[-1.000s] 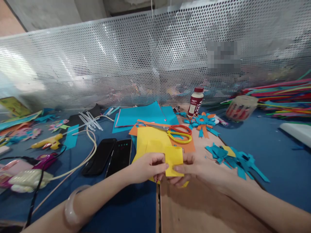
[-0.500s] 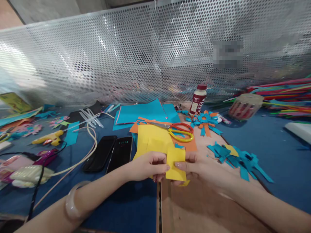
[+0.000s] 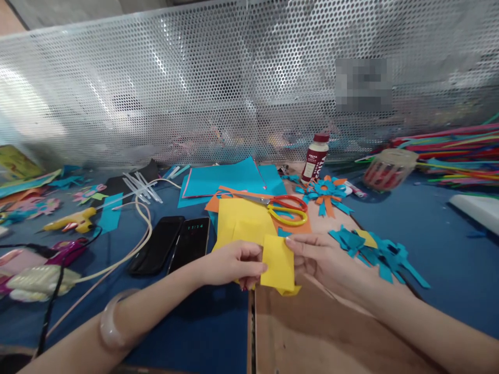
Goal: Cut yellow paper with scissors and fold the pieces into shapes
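Between my hands is a small rectangle of yellow paper [image 3: 278, 264], held up over the table's front part. My left hand [image 3: 238, 264] pinches its left edge, thumb in front and fingers curled behind. At its upper right corner my right hand [image 3: 317, 254] grips it between thumb and fingers. Another bit of yellow shows under the rectangle's lower edge; whether it is joined on I cannot tell. Just behind lie larger yellow sheets [image 3: 241, 218], with scissors [image 3: 286, 206] with red and yellow handles resting across their far right corner and some orange paper [image 3: 302, 226].
Two phones [image 3: 159, 244] lie left of the sheets. Further left are a yellow glue gun [image 3: 74, 221], cables and glue sticks [image 3: 142, 187]. Blue paper [image 3: 222, 179], a bottle [image 3: 315, 158] and blue cut-paper shapes [image 3: 384, 252] stand or lie behind and right. A perforated metal screen [image 3: 175, 93] closes the back.
My right hand has shifted up from the paper's right side to its upper right corner. The left hand keeps its pinch. The whole view has shifted slightly.
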The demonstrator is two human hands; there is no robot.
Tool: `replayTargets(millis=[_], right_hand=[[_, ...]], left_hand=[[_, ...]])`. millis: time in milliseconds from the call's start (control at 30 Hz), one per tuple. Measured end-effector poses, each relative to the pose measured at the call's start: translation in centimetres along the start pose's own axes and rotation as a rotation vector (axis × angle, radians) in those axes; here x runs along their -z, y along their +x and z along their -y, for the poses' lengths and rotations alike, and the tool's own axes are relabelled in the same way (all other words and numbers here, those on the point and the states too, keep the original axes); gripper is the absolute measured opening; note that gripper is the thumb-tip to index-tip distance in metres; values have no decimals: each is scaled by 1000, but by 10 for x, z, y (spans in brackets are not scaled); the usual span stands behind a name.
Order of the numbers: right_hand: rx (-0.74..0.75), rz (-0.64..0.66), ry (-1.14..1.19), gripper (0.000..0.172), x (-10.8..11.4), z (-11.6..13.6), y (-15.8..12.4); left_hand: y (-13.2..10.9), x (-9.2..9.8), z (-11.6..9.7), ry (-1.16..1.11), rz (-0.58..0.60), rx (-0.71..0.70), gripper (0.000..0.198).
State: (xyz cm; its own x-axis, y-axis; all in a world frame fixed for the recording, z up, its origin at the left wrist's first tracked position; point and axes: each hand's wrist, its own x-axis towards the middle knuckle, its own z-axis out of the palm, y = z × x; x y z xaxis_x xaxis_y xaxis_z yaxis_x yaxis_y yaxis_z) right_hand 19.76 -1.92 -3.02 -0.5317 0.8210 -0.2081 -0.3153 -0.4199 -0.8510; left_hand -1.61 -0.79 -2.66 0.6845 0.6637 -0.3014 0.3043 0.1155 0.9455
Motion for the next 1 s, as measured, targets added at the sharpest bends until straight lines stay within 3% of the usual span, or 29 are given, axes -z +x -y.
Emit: replayTargets(millis=[167,300,433,500,600,667,733,800,900,1000], right_hand=[[12,-9,66,24,0,-4,1],[95,-21,-20,26,-3,-1,2],[143,-78,-374,29,-5,7,-1],[200,-171,-643,25,-4,7,-3],[417,-352,-1084,28,3,3,-7],[649,-379,-1314,26,10,0,-9],[880,-250,-1481,27,17,-1,-11],[1013,-104,-1578,29,21,-2,-12],[1006,-60,-1571,29,19,-3,-11],[760,-232,-1307,32,9,-4,-8]], left_hand=[[0,2,-2,-25,0,-13,22],[-1,3,0,-27,-41,-30,22],[-1,2,0,-31,-106,-63,23],[0,1,1,-12,-131,-88,24],[4,2,3,-41,-155,-117,26],[7,4,5,-172,-138,-81,38],[9,5,6,-330,-85,-28,51],[10,5,6,-391,-41,-22,50],[10,2,3,-294,-119,-94,33],[11,-1,0,-171,-272,-162,27]])
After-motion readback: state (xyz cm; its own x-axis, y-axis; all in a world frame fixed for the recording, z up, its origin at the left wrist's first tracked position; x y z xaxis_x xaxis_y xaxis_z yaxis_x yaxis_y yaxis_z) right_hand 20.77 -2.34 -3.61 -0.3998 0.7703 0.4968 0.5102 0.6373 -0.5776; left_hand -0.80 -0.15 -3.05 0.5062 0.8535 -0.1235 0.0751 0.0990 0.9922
